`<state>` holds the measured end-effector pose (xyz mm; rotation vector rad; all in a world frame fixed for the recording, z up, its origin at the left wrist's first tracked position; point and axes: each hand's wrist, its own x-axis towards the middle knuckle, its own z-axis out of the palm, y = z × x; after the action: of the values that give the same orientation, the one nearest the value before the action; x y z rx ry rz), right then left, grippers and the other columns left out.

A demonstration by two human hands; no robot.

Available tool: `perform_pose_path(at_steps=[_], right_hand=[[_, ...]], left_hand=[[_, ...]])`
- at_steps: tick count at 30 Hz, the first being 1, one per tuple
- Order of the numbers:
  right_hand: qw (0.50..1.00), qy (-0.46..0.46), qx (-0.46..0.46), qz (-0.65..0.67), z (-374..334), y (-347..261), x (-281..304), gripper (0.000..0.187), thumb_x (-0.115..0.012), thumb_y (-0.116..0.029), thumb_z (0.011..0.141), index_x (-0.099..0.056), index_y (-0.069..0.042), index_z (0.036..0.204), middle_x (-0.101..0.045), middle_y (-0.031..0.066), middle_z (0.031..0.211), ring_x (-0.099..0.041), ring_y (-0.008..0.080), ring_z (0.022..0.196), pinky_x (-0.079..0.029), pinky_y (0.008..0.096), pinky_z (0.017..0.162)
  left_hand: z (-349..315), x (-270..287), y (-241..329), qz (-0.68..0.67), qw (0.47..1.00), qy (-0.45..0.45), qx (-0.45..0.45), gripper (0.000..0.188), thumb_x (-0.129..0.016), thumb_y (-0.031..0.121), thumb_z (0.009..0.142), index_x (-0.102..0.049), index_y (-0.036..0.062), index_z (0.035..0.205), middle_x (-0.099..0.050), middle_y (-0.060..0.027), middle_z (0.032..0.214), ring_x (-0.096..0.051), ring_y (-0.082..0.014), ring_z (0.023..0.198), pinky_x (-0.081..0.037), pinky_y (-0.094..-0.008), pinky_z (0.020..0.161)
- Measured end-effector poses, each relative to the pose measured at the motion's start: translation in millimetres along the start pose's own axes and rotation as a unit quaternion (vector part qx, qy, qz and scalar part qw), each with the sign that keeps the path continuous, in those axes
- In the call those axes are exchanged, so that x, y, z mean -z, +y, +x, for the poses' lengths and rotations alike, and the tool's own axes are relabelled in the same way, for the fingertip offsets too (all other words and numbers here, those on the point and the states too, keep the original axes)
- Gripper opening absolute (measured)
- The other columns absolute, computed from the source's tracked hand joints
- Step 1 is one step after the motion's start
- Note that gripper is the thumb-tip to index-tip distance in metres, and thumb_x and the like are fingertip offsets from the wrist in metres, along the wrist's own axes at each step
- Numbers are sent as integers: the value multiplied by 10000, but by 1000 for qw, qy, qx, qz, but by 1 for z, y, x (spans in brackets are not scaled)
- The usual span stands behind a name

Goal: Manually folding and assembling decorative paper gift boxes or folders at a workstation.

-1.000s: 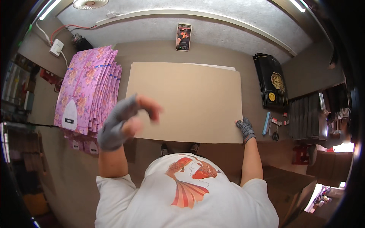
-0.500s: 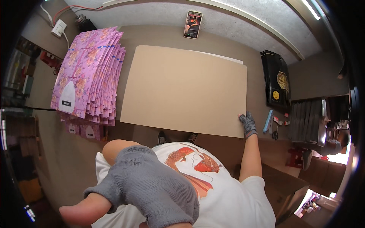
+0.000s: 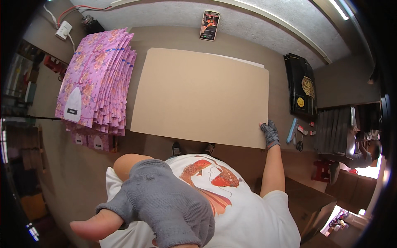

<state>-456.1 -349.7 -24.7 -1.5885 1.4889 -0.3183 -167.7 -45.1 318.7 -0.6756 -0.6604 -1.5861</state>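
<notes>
A large tan cardboard sheet [image 3: 198, 95] lies flat on the table in front of me, its front edge jutting past the table's edge. The corner of a white sheet [image 3: 248, 63] peeks out behind its far right side. My right hand [image 3: 271, 135], in a grey fingerless glove, is at the sheet's near right corner; the thumb lies over the board and the fingers bend along its edge. My left hand [image 3: 169, 202], also gloved in grey, is raised close to the camera over my shirt. Its thumb sticks out leftward, while the other fingers are mostly hidden below the picture edge.
Purple floral printed sheets [image 3: 93, 78] are piled at the left. Black folded packaging [image 3: 301, 84] with gold prints lies at the right, near a blue tool [image 3: 292, 131] and scissors [image 3: 300, 145]. A phone [image 3: 210, 25] leans against the wall. Another person [image 3: 364, 159] is far right.
My left hand has shifted slightly to the right. My right hand and the cardboard sheet stay in the same place.
</notes>
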Motion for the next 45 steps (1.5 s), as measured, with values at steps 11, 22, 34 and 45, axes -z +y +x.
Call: perform_pose_path(at_steps=[11, 22, 34, 45], right_hand=[[1000, 17, 2, -10, 21, 35, -2, 632, -701, -340, 876, -520, 49, 1340, -578, 182, 1328, -537, 285, 1226, -395, 345, 1047], [992, -93, -68, 49, 11, -6, 9, 673, -671, -380, 899, -478, 43, 1385, -503, 187, 1417, -460, 291, 1321, -357, 343, 1087], [998, -32, -28, 40, 20, 27, 12, 738, -673, -425, 893, -442, 53, 1406, -477, 193, 1440, -437, 311, 1341, -331, 364, 1114], [994, 21, 14, -110, -11, -19, -11, 695, -753, -359, 815, -516, 24, 1345, -592, 194, 1301, -553, 313, 1213, -437, 367, 1024]], left_hand=[[-75, 42, 87, 521, 818, 190, 149, 715, -709, 531, 851, -554, -82, 1185, -626, -108, 966, -612, -194, 894, -496, -326, 715], [-298, 85, 140, 759, -45, 595, 261, 649, -671, 516, 834, -606, -67, 1111, -537, -246, 1159, -512, -415, 1091, -441, -492, 900], [-287, 105, 201, 485, 524, 699, 36, 426, -620, 329, 933, -614, 12, 1218, -669, -50, 1058, -634, -121, 905, -505, -273, 771], [-239, 120, 212, 783, 225, 466, 345, 838, -684, 129, 732, -317, 9, 1476, -692, -186, 999, -674, -322, 891, -523, -400, 802]])
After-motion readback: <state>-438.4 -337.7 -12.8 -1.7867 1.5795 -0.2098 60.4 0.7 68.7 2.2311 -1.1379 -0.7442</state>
